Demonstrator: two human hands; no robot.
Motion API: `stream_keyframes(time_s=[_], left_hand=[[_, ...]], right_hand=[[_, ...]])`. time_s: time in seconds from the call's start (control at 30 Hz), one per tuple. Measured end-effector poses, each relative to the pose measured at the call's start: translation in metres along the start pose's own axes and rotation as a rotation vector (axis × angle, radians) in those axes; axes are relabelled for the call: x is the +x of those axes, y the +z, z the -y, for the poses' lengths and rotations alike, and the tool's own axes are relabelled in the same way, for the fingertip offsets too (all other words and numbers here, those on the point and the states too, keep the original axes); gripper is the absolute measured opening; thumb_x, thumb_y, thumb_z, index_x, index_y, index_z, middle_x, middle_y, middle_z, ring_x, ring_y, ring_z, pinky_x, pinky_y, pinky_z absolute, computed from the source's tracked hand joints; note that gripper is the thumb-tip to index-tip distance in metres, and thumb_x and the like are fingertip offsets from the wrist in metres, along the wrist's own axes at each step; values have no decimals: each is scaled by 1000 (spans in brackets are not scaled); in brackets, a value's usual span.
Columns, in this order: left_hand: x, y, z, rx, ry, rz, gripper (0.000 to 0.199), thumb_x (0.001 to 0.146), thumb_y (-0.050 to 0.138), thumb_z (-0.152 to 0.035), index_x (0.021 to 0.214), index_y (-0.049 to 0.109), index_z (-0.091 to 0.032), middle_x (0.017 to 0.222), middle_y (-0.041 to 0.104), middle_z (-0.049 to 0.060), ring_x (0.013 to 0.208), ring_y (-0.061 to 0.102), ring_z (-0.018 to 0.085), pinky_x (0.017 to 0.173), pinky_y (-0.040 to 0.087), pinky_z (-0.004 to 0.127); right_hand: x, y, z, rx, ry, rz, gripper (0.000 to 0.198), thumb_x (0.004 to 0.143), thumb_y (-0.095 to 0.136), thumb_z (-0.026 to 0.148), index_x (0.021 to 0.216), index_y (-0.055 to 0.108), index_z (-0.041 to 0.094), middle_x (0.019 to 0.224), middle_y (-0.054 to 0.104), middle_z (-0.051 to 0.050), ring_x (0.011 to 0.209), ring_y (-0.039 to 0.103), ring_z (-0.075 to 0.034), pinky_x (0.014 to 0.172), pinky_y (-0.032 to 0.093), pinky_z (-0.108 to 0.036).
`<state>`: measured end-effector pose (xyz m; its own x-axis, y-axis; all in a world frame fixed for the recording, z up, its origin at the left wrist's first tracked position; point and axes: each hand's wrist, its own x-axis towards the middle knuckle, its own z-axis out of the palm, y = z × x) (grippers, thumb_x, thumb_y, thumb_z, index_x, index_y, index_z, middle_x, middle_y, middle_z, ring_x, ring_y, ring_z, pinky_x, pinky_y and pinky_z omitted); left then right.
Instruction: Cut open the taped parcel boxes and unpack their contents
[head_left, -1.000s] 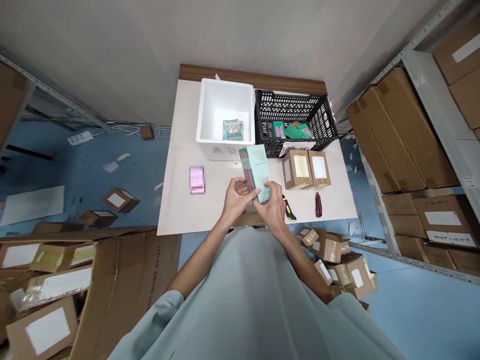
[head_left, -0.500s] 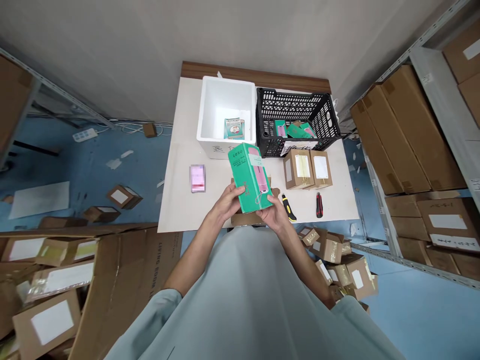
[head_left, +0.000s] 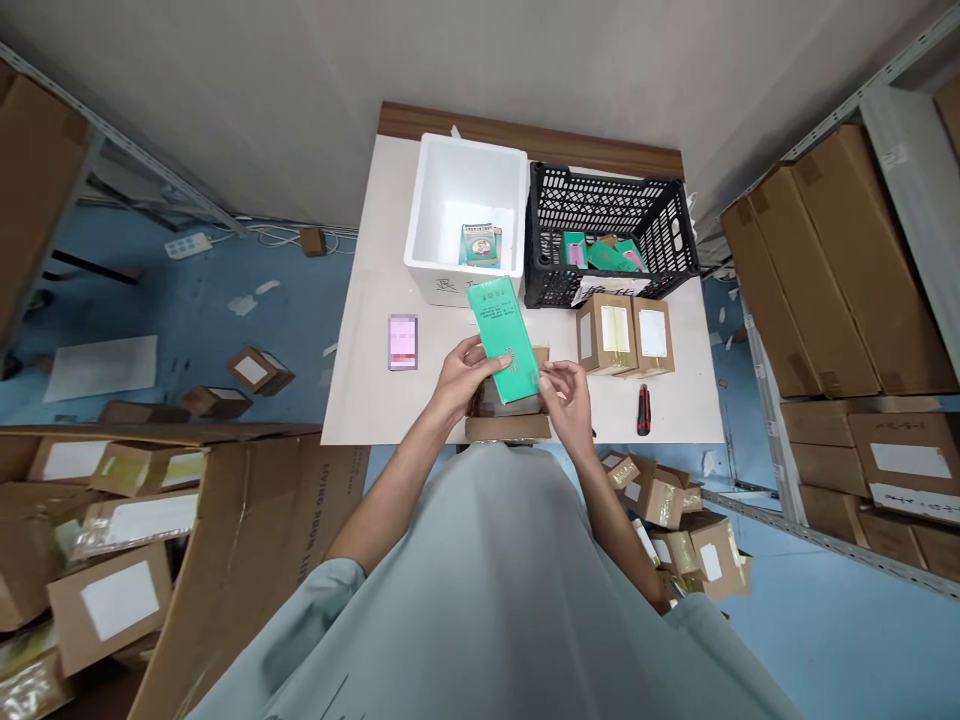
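I'm apparently inspecting the green rectangular cardboard box (head_left: 504, 330) above a brown cardboard carton (head_left: 508, 429), left hand (head_left: 459, 378) pinching it, right hand (head_left: 569, 394) at its lower corner, grip unclear. Turning it calls for steady support.

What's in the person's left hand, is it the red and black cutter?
No, the left hand grips a green box, while the red and black cutter lies on the table.
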<state>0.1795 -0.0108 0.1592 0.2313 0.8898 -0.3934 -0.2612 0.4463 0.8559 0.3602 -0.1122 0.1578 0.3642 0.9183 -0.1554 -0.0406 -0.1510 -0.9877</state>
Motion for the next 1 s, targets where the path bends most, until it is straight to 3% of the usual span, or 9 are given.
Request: stream_keyframes(time_s=[0.1,0.2,0.27,0.37,0.47,0.6,0.87,1.0], left_hand=[[2,9,9,14,12,-75,86,58,112,-41,127,65,-21,121,86,11,119,82,34,111,64,54],[2,20,22,26,69,-103,89,55,112,-39,126,61,-23,123,84,11,120,82,32,110,65,51],[1,22,28,37,105,-97,90,55,112,-41,127,61,-23,125,83,11,120,82,32,110,65,50],[0,17,28,25,89,-64,81,65,109,-51,129,66,-22,126,84,12,123,80,32,116,61,51],[-1,5,22,-34,34,-16,72,75,103,-55,130,71,-22,126,84,12,130,78,33,125,54,53],[-1,-3,14,-80,-34,88,73,75,103,-49,136,74,-21,129,84,12,137,75,34,130,47,53],[-5,5,11,-84,-57,105,71,73,105,-46,133,77,-21,118,86,9,128,78,31,122,52,47],[-5,6,12,-110,-80,146,70,73,105,-47,131,78,-21,123,85,11,126,78,31,118,54,45]], right_hand=[[-7,11,0,-298,-140,-7,68,84,93,62,136,63,28,148,69,-15,134,71,-31,93,70,-42],[-12,22,-6,-493,-239,-61,55,87,88,53,130,65,26,140,70,-16,133,69,-33,100,68,-47],[-12,24,-11,-498,-249,-114,47,88,83,47,126,64,26,135,71,-14,130,70,-32,102,67,-48],[-7,17,-17,-301,-137,-144,51,83,85,46,124,61,28,125,72,-9,113,74,-27,90,68,-40],[-2,3,-16,46,68,-63,52,82,88,51,117,56,30,107,71,-1,94,74,-20,79,69,-32],[-4,-6,-11,380,258,104,54,83,89,60,113,54,32,104,73,2,101,78,-23,80,75,-38],[-14,-4,-12,440,340,135,64,77,93,65,117,55,33,109,78,0,118,80,-29,84,79,-48],[-13,-8,-10,463,350,130,64,75,94,64,118,57,32,112,79,-1,121,79,-30,85,78,-47]])
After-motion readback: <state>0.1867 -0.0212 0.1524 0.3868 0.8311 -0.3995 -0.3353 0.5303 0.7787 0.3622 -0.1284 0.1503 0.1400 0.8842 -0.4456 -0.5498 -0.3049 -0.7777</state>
